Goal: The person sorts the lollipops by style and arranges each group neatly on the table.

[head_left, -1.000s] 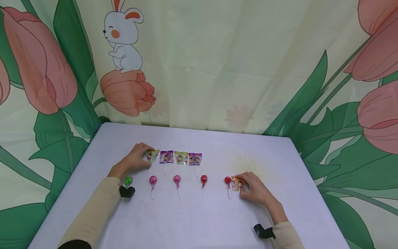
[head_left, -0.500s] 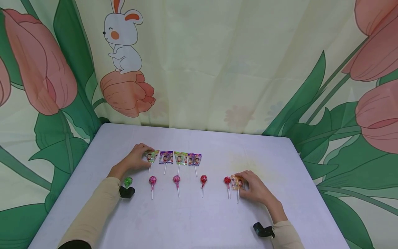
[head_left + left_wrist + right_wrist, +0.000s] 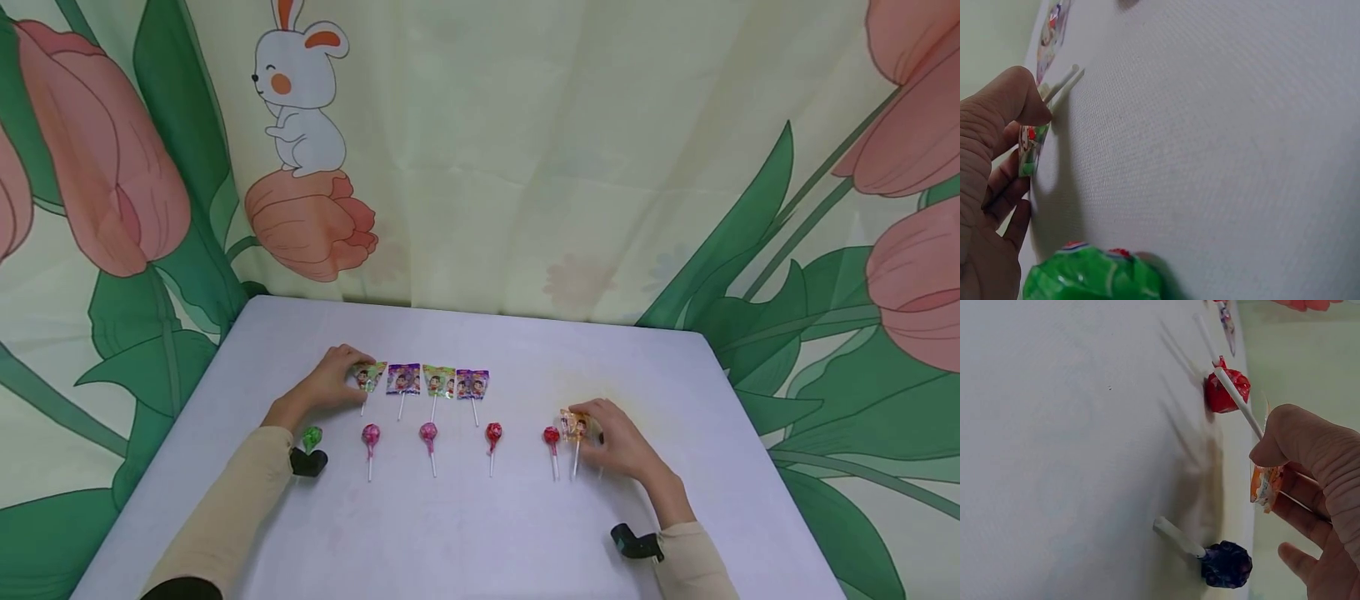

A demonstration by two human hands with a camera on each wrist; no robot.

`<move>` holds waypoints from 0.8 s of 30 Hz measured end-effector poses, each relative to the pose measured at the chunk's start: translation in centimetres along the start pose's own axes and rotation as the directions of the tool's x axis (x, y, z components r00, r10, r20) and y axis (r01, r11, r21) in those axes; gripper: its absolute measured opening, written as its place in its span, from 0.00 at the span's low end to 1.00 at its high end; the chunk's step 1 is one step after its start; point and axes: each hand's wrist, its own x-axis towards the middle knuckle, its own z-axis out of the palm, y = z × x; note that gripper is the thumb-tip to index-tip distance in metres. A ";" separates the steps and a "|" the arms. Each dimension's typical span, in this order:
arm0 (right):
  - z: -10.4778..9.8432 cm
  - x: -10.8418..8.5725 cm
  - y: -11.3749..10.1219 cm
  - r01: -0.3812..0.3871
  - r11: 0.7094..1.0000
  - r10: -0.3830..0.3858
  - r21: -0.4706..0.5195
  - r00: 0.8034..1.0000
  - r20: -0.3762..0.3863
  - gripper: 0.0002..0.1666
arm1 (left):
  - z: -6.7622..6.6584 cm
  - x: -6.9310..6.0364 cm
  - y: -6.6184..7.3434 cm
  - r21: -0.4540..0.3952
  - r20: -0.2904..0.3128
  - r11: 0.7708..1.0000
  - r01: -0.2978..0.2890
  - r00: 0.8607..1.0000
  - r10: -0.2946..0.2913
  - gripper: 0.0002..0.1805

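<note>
My left hand (image 3: pixel 330 383) pinches a lollipop in a flat green wrapper (image 3: pixel 369 377) at the left end of the back row. Beside it lie a purple-wrapped lollipop (image 3: pixel 403 379), a green one (image 3: pixel 439 382) and another purple one (image 3: pixel 472 384). Between thumb and fingers, my right hand (image 3: pixel 618 442) holds an orange-wrapped lollipop (image 3: pixel 575 425); the right wrist view shows it raised off the table, stick pointing outward. Just left of it lies a round red lollipop (image 3: pixel 551 436). A dark blue round lollipop (image 3: pixel 1225 564) lies below the right hand, mostly hidden in the head view.
Along the front row lie a round green lollipop (image 3: pixel 312 438) near the left wrist, two pink ones (image 3: pixel 371 435) and another red one (image 3: pixel 493 432). A white cloth covers the table (image 3: pixel 450 533). Behind it hangs a printed curtain (image 3: pixel 510 167).
My right hand has lifted the orange lollipop and shifted slightly away toward the back, uncovering part of the dark lollipop beneath. The left hand stays put on the green lollipop.
</note>
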 end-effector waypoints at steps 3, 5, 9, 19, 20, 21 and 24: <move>-0.2 0.4 -0.1 0.010 1.000 -0.009 0.016 1.000 -0.007 0.34 | 0.0 0.1 0.0 0.002 -0.005 1.000 -0.002 1.000 0.002 0.35; -0.2 0.7 -0.2 0.027 0.999 -0.027 0.031 1.000 -0.015 0.34 | 0.0 0.2 0.0 0.002 -0.002 1.000 0.002 1.000 -0.002 0.35; -0.1 1.1 -0.2 0.064 0.997 -0.063 0.037 0.998 -0.027 0.35 | 0.0 0.1 0.1 -0.003 0.012 1.000 0.024 1.000 -0.024 0.34; 0.1 2.2 -1.0 0.071 0.996 -0.070 0.046 0.997 -0.027 0.34 | 0.0 -0.1 0.0 -0.009 0.000 1.000 0.028 1.000 -0.028 0.34; 0.1 2.3 -1.1 0.069 0.996 -0.068 0.049 0.997 -0.024 0.33 | 0.1 -0.1 0.0 -0.008 0.001 1.000 0.030 1.000 -0.030 0.34; 0.1 2.4 -1.2 0.067 0.996 -0.066 0.052 0.998 -0.022 0.33 | 0.1 -0.1 0.0 -0.006 0.002 1.000 0.027 1.000 -0.027 0.34; 0.1 2.6 -1.5 0.061 0.997 -0.061 0.055 0.998 -0.014 0.33 | 0.2 0.0 -0.2 -0.003 0.013 1.000 0.029 0.999 -0.029 0.35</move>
